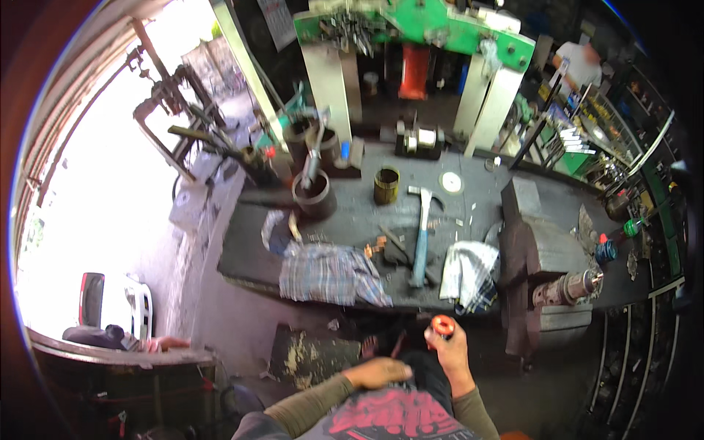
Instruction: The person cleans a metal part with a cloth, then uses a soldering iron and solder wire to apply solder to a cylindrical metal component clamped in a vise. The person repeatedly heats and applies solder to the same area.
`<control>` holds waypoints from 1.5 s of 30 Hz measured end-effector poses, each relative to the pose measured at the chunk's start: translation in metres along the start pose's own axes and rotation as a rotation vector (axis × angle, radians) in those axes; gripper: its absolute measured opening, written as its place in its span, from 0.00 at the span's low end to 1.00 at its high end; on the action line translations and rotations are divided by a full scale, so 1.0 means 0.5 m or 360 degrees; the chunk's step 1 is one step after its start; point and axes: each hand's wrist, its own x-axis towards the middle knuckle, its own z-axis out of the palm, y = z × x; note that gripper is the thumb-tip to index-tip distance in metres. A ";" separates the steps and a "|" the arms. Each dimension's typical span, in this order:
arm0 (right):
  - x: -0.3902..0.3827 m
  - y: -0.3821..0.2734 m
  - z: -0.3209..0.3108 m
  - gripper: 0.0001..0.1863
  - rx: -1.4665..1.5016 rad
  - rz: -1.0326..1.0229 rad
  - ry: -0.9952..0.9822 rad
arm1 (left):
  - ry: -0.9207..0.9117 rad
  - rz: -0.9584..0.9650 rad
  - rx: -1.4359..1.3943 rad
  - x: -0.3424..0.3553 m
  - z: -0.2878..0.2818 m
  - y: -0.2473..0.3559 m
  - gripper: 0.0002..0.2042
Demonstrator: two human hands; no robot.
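Note:
My right hand [455,357] is closed round a small orange round-topped thing [443,323], held up in front of my body near the bench edge. Its lower part is hidden in my fingers, so its kind does not show. My left hand [377,372] lies flat against my lower body with fingers stretched out, holding nothing. Beyond my hands, a claw hammer [422,246] with a blue handle lies on the dark workbench [359,217]. A plaid cloth [323,275] drapes at the front edge to the left, and a white checked cloth [469,268] to the right.
A large bench vise [546,249] stands at the right, with a metal cylindrical part [565,290] at its front. A brown tin [386,185] and a dark metal pot [314,196] stand farther back. Behind rises a green-topped press frame [418,22]. Another person [581,66] is at the far right.

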 end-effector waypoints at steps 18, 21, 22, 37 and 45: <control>0.244 -0.059 0.001 0.21 -0.0054 0.0027 -0.0439 | 0.1374 0.0048 0.0357 -0.002 -0.091 0.290 0.07; 0.256 -0.081 0.006 0.19 -0.0110 -0.0079 -0.0385 | 0.1314 0.0096 0.0562 0.030 -0.113 0.342 0.09; 0.258 -0.090 0.009 0.20 -0.0163 -0.0060 -0.0347 | 0.1343 0.0076 0.0561 0.037 -0.121 0.350 0.10; 0.257 -0.310 0.165 0.33 -0.1605 -0.0935 -0.1012 | 0.1833 0.0581 -0.0911 0.073 -0.247 0.208 0.15; 0.119 -0.649 0.367 0.09 -0.1925 -0.2077 -0.1274 | 0.2227 -0.0235 -0.0164 -0.042 -0.397 0.047 0.18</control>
